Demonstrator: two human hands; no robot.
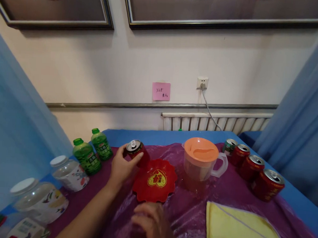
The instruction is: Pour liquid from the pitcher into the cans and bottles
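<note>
My left hand (pixel 123 167) is wrapped round a red drink can (pixel 138 153), thumb across its front, just behind and left of a red scalloped plate (pixel 144 181). The can's top with its pull tab faces up toward me. On the plate's middle is a yellow heart print. My right hand (pixel 154 223) hovers or rests at the plate's near edge, fingers apart and slightly curled, with nothing seen in it. To the plate's right stands a clear pitcher (pixel 196 169) with an orange lid and a side handle.
On the left are two green bottles (pixel 88 157) and several white-lidded jars (pixel 69 172). Several cans (pixel 253 166) line the right side. A folded yellow cloth (pixel 243 230) lies front right on the purple plastic sheet (pixel 187 221). Behind the table are a radiator (pixel 218 119) and a plugged-in cord (pixel 208 107).
</note>
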